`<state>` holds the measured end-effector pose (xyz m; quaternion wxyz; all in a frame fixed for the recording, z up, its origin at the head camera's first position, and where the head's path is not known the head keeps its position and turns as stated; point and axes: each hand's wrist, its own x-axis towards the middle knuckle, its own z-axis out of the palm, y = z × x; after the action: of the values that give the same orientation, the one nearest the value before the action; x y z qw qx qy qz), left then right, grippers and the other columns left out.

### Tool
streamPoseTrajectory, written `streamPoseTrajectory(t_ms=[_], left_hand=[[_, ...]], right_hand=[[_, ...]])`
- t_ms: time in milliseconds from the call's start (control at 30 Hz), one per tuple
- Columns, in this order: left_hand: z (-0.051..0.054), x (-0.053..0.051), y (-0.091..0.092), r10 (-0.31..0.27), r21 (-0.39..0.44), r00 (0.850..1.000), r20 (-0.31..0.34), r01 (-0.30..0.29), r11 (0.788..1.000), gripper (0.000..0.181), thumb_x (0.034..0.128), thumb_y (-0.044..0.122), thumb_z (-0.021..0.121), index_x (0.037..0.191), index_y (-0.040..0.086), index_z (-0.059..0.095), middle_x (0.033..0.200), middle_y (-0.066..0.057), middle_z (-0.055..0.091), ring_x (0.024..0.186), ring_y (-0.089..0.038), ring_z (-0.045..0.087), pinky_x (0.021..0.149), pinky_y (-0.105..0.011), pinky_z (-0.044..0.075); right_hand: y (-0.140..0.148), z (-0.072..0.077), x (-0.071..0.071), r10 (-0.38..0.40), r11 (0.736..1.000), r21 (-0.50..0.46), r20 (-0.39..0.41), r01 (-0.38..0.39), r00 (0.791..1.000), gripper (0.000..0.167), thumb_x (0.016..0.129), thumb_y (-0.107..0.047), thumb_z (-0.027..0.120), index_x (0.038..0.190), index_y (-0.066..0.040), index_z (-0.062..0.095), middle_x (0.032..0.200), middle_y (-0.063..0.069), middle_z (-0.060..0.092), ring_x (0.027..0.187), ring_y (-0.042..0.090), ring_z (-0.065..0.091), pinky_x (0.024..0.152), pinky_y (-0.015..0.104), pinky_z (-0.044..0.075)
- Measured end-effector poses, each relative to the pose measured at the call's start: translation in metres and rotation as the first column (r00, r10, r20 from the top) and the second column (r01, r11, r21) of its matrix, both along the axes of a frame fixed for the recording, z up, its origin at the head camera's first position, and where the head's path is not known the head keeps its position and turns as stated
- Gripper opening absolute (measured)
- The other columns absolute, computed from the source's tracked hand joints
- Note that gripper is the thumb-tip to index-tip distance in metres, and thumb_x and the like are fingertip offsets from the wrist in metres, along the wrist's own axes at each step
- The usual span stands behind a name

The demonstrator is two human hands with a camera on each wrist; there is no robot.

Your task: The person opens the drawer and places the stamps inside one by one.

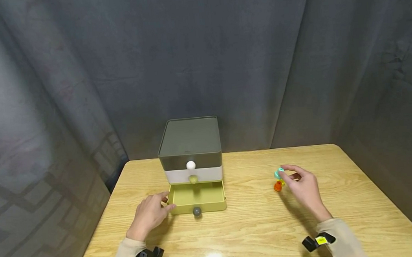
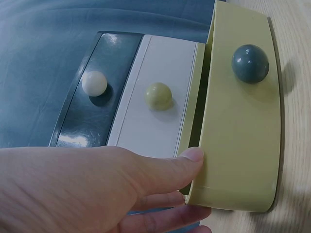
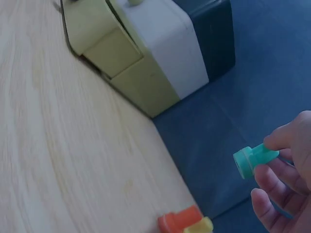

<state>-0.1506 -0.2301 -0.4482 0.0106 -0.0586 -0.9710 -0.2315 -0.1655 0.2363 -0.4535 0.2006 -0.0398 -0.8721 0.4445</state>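
A small teal plastic piece (image 3: 251,158) with a wide collar and a narrower stem is pinched between the thumb and fingers of my right hand (image 1: 303,187), raised off the table. Just beneath it, a similar orange piece (image 1: 278,186) and a yellow piece (image 1: 282,182) lie on the wood. My left hand (image 1: 150,214) holds the left front corner of the pulled-out yellow-green bottom drawer (image 2: 243,145). Its thumb touches the top edge of the drawer front, and the fingers lie along the side. Inside, the drawer's floor is bare in the head view.
A drawer unit (image 1: 192,137) with a dark grey top stands at the back left of the wooden table (image 1: 254,227). Its dark and white drawers are closed and carry round knobs; a dark knob (image 1: 197,211) sits on the bottom drawer. Grey curtains (image 1: 202,66) hang behind.
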Motion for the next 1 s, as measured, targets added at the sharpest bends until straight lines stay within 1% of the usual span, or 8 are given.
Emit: streamPoseTrajectory(t_ms=[167,333,500,567,733,867,1000], left_hand=[[0.000,0.000,0.000,0.003,0.000,1.000,0.009,-0.003,1.000,0.050,0.0945,0.027,0.082,0.137,0.004,0.071,0.112,-0.012,0.080,0.088,-0.023,0.076,0.073,-0.047,0.056],[0.000,-0.001,0.000,0.004,0.000,1.000,0.017,-0.004,1.000,0.051,0.0947,0.026,0.082,0.138,0.004,0.070,0.112,-0.011,0.079,0.089,-0.023,0.076,0.073,-0.046,0.055],[-0.001,-0.001,0.000,0.004,-0.006,1.000,0.013,-0.004,1.000,0.051,0.0946,0.026,0.082,0.138,0.004,0.070,0.112,-0.011,0.079,0.089,-0.023,0.076,0.074,-0.047,0.056],[-0.001,-0.001,0.000,0.003,-0.006,1.000,0.011,-0.003,1.000,0.050,0.0946,0.026,0.082,0.138,0.004,0.070,0.112,-0.012,0.080,0.088,-0.023,0.076,0.073,-0.047,0.056],[-0.001,-0.002,0.000,0.001,-0.002,1.000,0.008,-0.001,1.000,0.050,0.0944,0.026,0.082,0.138,0.005,0.071,0.112,-0.012,0.080,0.088,-0.023,0.076,0.072,-0.046,0.056],[-0.002,-0.002,-0.001,0.002,-0.002,1.000,0.010,-0.002,1.000,0.050,0.0948,0.027,0.082,0.138,0.005,0.070,0.112,-0.011,0.080,0.088,-0.022,0.076,0.072,-0.046,0.056],[-0.002,-0.002,-0.001,0.003,0.005,1.000,0.014,-0.003,1.000,0.051,0.0952,0.027,0.081,0.139,0.004,0.070,0.113,-0.011,0.080,0.089,-0.022,0.076,0.073,-0.046,0.056]], right_hand=[[-0.010,0.010,0.002,0.043,0.999,-0.003,-0.011,-0.043,0.999,0.033,0.100,-0.029,0.077,0.125,-0.008,0.078,0.104,0.019,0.079,0.075,0.004,0.069,0.056,0.023,0.051],[-0.021,0.017,0.003,0.080,0.997,-0.013,-0.021,-0.081,0.997,0.031,0.099,-0.026,0.079,0.123,-0.007,0.078,0.107,0.018,0.080,0.078,0.002,0.070,0.058,0.023,0.055],[-0.033,0.020,0.005,0.119,0.993,-0.020,-0.019,-0.119,0.993,0.029,0.098,-0.025,0.080,0.121,-0.008,0.079,0.100,0.016,0.079,0.070,0.006,0.070,0.055,0.025,0.055],[-0.038,0.020,0.005,0.135,0.991,-0.008,-0.025,-0.136,0.990,0.028,0.098,-0.025,0.080,0.120,-0.008,0.080,0.099,0.014,0.079,0.072,0.006,0.069,0.058,0.023,0.055],[-0.048,0.022,0.005,0.162,0.986,0.038,-0.053,-0.160,0.985,0.024,0.098,-0.023,0.080,0.117,-0.009,0.081,0.103,0.008,0.080,0.083,0.000,0.066,0.069,0.020,0.056],[-0.054,0.023,0.004,0.178,0.983,0.047,-0.072,-0.175,0.981,0.024,0.096,-0.021,0.081,0.117,-0.009,0.081,0.105,0.006,0.080,0.083,0.000,0.066,0.071,0.020,0.056],[-0.058,0.024,0.003,0.186,0.982,0.048,-0.071,-0.183,0.980,0.024,0.095,-0.021,0.082,0.116,-0.009,0.081,0.103,0.004,0.080,0.082,0.002,0.067,0.071,0.020,0.057]])
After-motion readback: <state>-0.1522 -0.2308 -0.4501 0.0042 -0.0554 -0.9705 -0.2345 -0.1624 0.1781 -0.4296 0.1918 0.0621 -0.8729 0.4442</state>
